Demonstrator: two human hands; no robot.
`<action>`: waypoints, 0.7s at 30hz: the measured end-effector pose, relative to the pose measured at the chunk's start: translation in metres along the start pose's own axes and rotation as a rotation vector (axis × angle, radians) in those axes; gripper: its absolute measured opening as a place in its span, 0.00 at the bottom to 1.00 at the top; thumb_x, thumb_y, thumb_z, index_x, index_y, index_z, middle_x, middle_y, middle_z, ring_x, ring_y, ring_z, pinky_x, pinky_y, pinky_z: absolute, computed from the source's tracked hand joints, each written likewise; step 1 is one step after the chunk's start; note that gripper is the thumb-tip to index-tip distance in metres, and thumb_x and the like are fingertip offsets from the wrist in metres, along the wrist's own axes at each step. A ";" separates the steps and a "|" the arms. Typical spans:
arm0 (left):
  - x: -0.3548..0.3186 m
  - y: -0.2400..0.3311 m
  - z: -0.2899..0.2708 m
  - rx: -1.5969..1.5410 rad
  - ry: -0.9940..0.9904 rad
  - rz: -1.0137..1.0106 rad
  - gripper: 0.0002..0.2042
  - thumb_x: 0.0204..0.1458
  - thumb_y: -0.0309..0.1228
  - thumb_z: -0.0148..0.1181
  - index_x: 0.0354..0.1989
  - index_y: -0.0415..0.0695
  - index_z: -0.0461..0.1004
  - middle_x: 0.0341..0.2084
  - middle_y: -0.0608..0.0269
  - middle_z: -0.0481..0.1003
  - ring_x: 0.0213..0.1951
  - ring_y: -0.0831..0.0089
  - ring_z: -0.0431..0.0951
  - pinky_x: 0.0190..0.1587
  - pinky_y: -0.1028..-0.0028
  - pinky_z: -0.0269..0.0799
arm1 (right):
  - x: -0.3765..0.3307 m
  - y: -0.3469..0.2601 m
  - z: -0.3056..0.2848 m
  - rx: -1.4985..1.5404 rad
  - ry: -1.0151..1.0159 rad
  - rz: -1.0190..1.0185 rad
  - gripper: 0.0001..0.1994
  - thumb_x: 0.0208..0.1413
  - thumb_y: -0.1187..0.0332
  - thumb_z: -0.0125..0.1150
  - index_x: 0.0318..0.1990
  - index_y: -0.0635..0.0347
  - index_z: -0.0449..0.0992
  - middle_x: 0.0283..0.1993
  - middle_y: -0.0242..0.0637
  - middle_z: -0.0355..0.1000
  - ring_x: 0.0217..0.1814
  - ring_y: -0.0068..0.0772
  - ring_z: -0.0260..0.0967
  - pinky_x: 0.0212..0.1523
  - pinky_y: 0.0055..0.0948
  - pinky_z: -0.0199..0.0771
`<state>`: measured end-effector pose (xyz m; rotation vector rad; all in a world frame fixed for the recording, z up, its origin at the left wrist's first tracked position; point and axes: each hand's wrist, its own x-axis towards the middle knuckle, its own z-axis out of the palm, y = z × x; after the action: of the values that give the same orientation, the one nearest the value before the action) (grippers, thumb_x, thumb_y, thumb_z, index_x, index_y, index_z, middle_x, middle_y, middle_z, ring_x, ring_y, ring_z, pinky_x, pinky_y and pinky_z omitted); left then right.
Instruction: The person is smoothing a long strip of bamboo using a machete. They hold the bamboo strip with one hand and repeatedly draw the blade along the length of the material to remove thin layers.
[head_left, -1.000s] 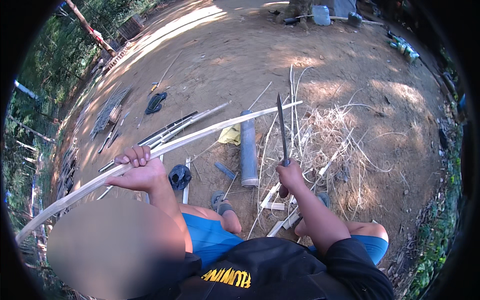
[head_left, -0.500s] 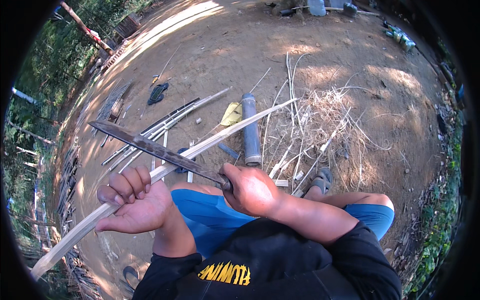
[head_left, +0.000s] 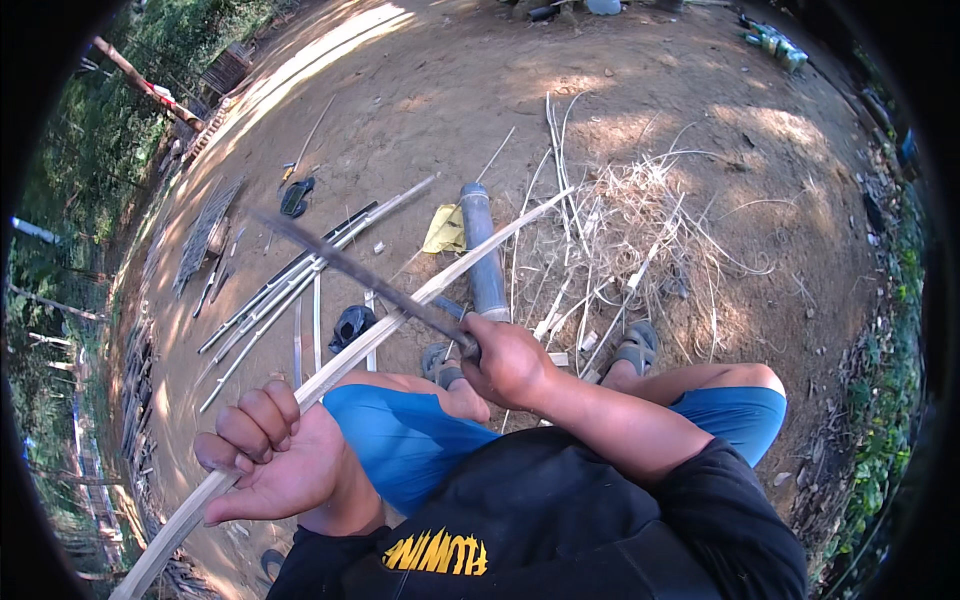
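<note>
A long pale strip, seemingly split bamboo [head_left: 345,362], runs slantwise from the lower left up toward the middle. My left hand [head_left: 275,450] is closed around its lower part, fingers curled over the top. In my right hand [head_left: 510,360] is the handle of a machete [head_left: 365,277]. Its dark blade, a little blurred, crosses the strip beyond my left hand and points to the upper left. The handle is mostly hidden in my fist. Whether the edge touches the strip, I cannot tell.
A thick grey bamboo tube [head_left: 484,260] lies ahead beside a yellow piece [head_left: 445,230]. Thin poles [head_left: 300,272] lie to the left, near a black bag [head_left: 352,327]. To the right spreads a heap of pale shavings [head_left: 640,225]. My sandalled foot [head_left: 635,350] rests near it.
The machete has slid along the strip, away from my left hand, and its blade has turned more edge-on. My right hand has moved slightly right. My left hand sits lower in the picture.
</note>
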<state>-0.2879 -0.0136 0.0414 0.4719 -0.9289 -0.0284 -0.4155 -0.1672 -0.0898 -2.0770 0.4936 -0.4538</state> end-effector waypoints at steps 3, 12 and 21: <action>0.001 -0.002 -0.001 0.014 0.015 -0.003 0.30 0.51 0.68 0.52 0.23 0.52 0.57 0.15 0.74 0.50 0.17 0.81 0.47 0.23 0.77 0.44 | 0.014 0.069 -0.002 -0.043 0.111 0.285 0.17 0.50 0.69 0.60 0.47 0.63 0.69 0.35 0.58 0.74 0.42 0.62 0.73 0.44 0.51 0.73; 0.010 -0.001 -0.005 0.110 0.027 0.019 0.28 0.53 0.65 0.53 0.24 0.52 0.56 0.15 0.74 0.48 0.17 0.81 0.46 0.23 0.77 0.41 | 0.025 0.063 -0.009 -0.005 0.032 0.258 0.14 0.51 0.69 0.58 0.45 0.63 0.71 0.38 0.57 0.75 0.44 0.61 0.73 0.45 0.52 0.72; 0.024 -0.001 -0.004 0.102 -0.018 -0.013 0.27 0.53 0.61 0.57 0.23 0.51 0.56 0.15 0.74 0.49 0.18 0.81 0.47 0.24 0.76 0.42 | 0.042 0.083 -0.012 -0.026 0.055 0.231 0.14 0.50 0.69 0.59 0.44 0.64 0.72 0.36 0.57 0.75 0.41 0.60 0.74 0.45 0.49 0.73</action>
<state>-0.2700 -0.0183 0.0575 0.5732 -0.9475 0.0028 -0.3995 -0.2383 -0.1494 -2.0061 0.7660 -0.3706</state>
